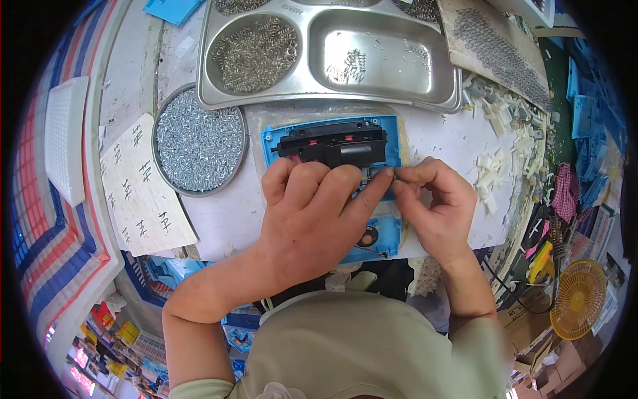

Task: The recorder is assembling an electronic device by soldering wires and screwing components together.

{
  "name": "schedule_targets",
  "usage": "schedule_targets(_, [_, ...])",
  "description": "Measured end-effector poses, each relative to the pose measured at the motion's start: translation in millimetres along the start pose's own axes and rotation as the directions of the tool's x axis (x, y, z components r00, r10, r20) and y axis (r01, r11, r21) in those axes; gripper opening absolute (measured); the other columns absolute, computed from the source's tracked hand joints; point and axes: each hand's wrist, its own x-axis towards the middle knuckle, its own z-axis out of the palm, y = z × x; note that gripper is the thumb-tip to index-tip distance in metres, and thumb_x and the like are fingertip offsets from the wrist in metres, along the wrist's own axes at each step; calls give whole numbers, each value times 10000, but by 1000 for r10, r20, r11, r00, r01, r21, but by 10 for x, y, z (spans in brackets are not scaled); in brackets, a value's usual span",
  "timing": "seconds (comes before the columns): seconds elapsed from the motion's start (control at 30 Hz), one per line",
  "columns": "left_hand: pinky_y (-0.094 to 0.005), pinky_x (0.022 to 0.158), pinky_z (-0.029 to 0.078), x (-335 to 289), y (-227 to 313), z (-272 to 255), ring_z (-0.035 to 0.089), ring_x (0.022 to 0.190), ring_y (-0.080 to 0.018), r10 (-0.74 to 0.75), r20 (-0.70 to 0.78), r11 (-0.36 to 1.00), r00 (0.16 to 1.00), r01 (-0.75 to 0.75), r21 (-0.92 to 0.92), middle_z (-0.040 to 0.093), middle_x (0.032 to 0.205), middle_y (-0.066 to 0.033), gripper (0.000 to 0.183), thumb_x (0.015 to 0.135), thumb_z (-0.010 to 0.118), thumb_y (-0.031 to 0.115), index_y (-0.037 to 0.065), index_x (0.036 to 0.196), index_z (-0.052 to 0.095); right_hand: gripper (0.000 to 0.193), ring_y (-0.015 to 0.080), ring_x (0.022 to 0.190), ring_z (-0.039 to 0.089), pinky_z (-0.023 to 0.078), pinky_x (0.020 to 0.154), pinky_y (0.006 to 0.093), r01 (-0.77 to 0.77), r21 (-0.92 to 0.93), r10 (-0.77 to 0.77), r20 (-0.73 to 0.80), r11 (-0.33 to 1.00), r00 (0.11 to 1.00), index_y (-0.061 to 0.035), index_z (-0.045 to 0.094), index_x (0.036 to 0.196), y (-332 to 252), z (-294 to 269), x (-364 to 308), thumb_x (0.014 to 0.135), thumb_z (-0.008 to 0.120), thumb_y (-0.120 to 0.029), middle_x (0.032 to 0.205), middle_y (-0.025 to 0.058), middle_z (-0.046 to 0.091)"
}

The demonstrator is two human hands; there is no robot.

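Observation:
A blue plastic housing (pixel 391 141) lies at the front middle of the table with a black mechanism (pixel 359 151) set into its far half. My left hand (pixel 307 209) is over the housing, its fingers bent against it and the index finger reaching to the right side. Beside that fingertip, my right hand (pixel 438 203) pinches at the housing's right edge; whatever is in the pinch is too small to make out. A small round speaker (pixel 369 235) and thin wires show in the near part of the housing. My left hand hides the housing's middle.
A round tray of small screws (pixel 201 141) stands left, beside a handwritten paper sheet (pixel 143 193). Behind the housing is a metal compartment tray (pixel 379 100) holding small springs. White plastic pieces (pixel 495 169) lie scattered at right, near a board with rows of springs (pixel 498 53).

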Motion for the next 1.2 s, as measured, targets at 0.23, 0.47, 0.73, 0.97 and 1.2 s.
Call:
schedule_targets(0.23, [-438, 859, 328, 2, 2, 5, 457, 928, -240, -5, -16, 1000, 1000, 5, -4, 523, 1015, 5, 539, 699, 766, 184, 185, 1236, 724, 194, 56, 670, 554, 462, 621, 221, -94, 61, 93, 16, 994, 996, 10, 708, 1016, -36, 1, -3, 830, 747, 50, 780, 9, 655])
schedule_targets(0.47, [-415, 812, 356, -19, -70, 27, 518, 856, -227, -1, -151, 992, 989, -18, -129, 574, 989, -7, 467, 681, 771, 121, 141, 1145, 718, 307, 74, 649, 567, 472, 616, 228, 32, -10, -31, 68, 999, 997, -7, 716, 1114, -39, -54, 48, 813, 757, 37, 758, 12, 644])
schedule_targets(0.73, [-412, 797, 349, -27, -74, 39, 522, 847, -223, 3, -196, 993, 981, -26, -114, 562, 947, -4, 429, 667, 778, 89, 150, 1087, 712, 273, 107, 641, 594, 491, 612, 250, 82, -105, -80, 28, 991, 996, -14, 729, 1053, -21, -38, 12, 788, 786, 19, 759, 33, 656])
schedule_targets(0.97, [-415, 805, 350, -24, -69, 53, 518, 846, -224, 0, -187, 994, 982, -21, -110, 556, 944, -3, 405, 673, 782, 97, 164, 1068, 722, 179, 111, 639, 592, 485, 604, 251, 87, -137, -94, -49, 987, 994, 6, 738, 966, -57, 36, -15, 796, 795, 11, 757, 46, 659])
schedule_targets(1.2, [-410, 797, 343, -12, -46, 25, 511, 839, -216, -15, -185, 996, 983, -2, -89, 543, 927, 2, 375, 681, 780, 105, 172, 1047, 734, 165, 84, 652, 582, 472, 599, 239, 13, -69, -17, -57, 998, 998, 13, 731, 973, -77, 55, -46, 819, 791, -5, 758, 42, 659])
